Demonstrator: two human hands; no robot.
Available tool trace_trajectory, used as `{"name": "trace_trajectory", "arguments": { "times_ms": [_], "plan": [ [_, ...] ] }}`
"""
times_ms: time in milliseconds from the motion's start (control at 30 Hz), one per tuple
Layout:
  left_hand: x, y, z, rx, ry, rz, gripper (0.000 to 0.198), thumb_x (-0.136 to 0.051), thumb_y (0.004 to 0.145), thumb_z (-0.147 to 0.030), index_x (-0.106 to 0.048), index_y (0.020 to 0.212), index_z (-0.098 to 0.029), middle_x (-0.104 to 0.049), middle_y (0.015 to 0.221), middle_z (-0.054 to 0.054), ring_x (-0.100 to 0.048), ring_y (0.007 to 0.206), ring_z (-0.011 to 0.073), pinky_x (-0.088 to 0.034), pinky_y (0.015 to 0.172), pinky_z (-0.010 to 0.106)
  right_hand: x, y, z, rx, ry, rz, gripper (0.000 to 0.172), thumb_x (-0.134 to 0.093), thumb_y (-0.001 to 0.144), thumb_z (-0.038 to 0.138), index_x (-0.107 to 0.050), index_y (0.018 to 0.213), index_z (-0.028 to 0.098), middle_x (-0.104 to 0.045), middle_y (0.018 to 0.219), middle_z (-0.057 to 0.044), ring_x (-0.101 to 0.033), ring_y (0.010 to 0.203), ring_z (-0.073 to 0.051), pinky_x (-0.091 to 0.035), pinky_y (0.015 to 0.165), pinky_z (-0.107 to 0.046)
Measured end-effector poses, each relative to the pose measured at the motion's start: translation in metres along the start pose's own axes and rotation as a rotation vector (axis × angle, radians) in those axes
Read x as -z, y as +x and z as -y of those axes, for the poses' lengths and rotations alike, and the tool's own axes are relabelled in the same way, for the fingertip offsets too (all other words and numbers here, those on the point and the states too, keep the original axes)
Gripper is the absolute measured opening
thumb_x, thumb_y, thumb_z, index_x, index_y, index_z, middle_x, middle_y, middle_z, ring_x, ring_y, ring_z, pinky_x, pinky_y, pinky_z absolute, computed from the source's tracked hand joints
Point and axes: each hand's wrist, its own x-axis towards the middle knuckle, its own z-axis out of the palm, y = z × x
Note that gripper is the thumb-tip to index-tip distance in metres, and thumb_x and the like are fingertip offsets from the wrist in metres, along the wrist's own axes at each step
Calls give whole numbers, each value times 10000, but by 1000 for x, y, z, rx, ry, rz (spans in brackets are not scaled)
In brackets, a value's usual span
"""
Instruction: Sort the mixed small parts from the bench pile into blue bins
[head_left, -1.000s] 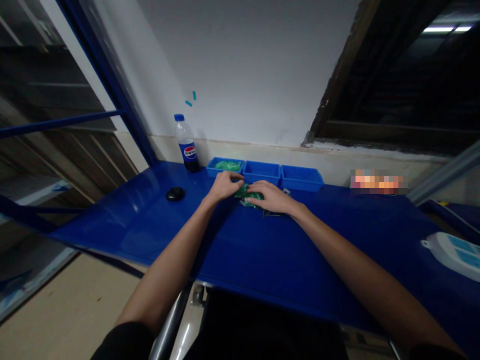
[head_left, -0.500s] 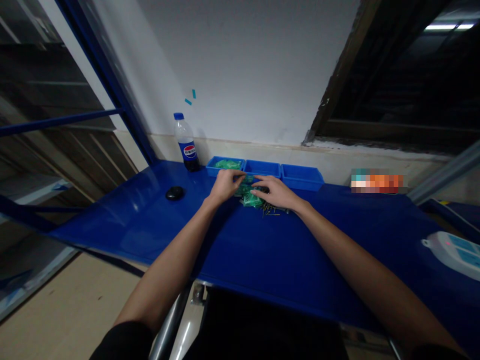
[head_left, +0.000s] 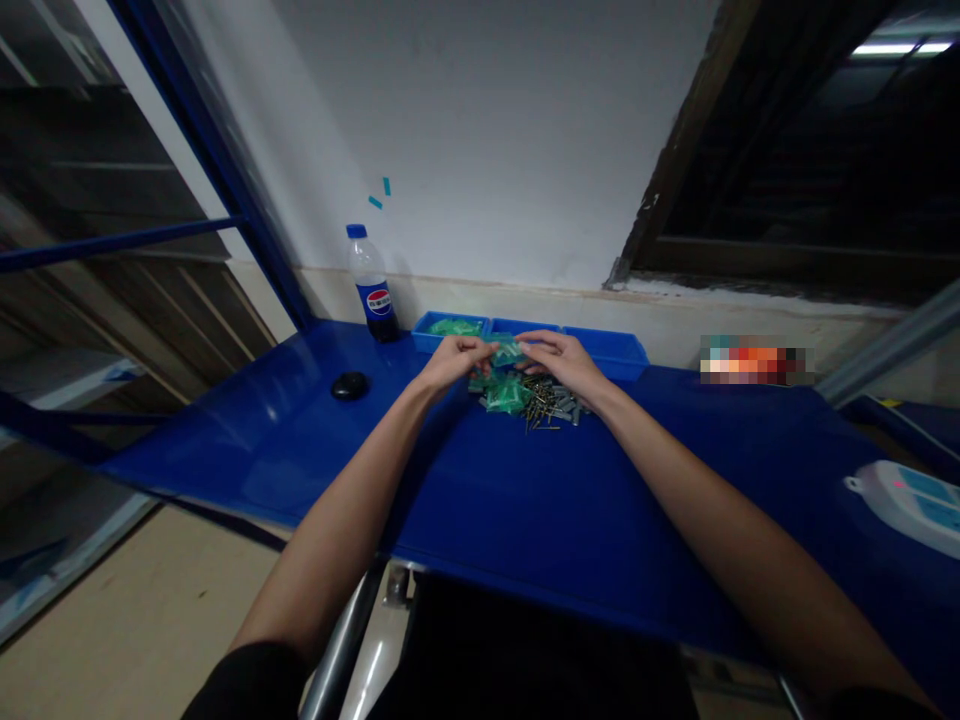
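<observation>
Now that my right hand (head_left: 564, 362) is lifted clear, screws (head_left: 537, 403) and grey pieces (head_left: 568, 408) show far more on the table (head_left: 480, 500). A green bag (head_left: 508, 350) is raised higher, in front of the middle tray (head_left: 525, 326); my left hand (head_left: 452, 362) pinches one end, right fingertips close on the other. So one bag is singled out, other bags (head_left: 506, 397) lying just below it

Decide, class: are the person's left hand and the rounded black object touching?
Apart: the head view shows a stretch of blue tabletop between the left hand and the black object.
</observation>
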Motion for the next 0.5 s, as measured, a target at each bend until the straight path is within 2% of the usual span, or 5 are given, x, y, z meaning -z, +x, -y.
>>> {"name": "trace_trajectory", "arguments": {
  "times_ms": [100, 233, 367, 433, 500],
  "plan": [
    [5, 6, 6, 55, -120, -211, 399, -779, 808, -495, -648, 641, -156, -630, 589, 38, -566, 522, 106, -440, 514, 224, 1, -1, -1, 63, -190, -20, 260, -724, 889, 331, -733, 1118, 208, -799, 915, -82, -765, 863, -250, -604, 812, -411],
    [10, 13, 15, 85, -244, -356, 402, -784, 820, -526, -682, 758, -142, -711, 703, 64, -649, 601, 111, -488, 572, 212, -1, -7, 1, 225, -504, 95, 169, -716, 887, 265, -755, 1047, 228, -797, 1058, -70, -744, 993, -260, -576, 892, -422],
    [11, 13, 18, 124, -275, -355, 418, -734, 877, -531, -719, 1003, -133, -772, 859, 116, -742, 775, 162, -555, 675, 235, -8, -14, 2, 343, -724, 264, 353, -715, 900, 281, -725, 1251, 251, -748, 1272, -75, -681, 1187, -295, -497, 1054, -480],
    [12, 11, 18, 106, -136, -323, 413, -725, 878, -512, -730, 1046, -135, -781, 890, 126, -755, 822, 197, -570, 692, 264, -10, -16, 0, 366, -759, 314, 412, -708, 913, 311, -697, 1319, 243, -717, 1335, -94, -646, 1254, -305, -473, 1089, -489],
    [15, 7, 16, 14, 131, -224, 379, -786, 812, -468, -768, 1026, -155, -791, 928, 119, -755, 881, 237, -581, 749, 303, -11, -15, -1, 366, -773, 330, 443, -707, 920, 340, -677, 1351, 241, -705, 1356, -102, -636, 1271, -306, -468, 1097, -490]
  ]
}}
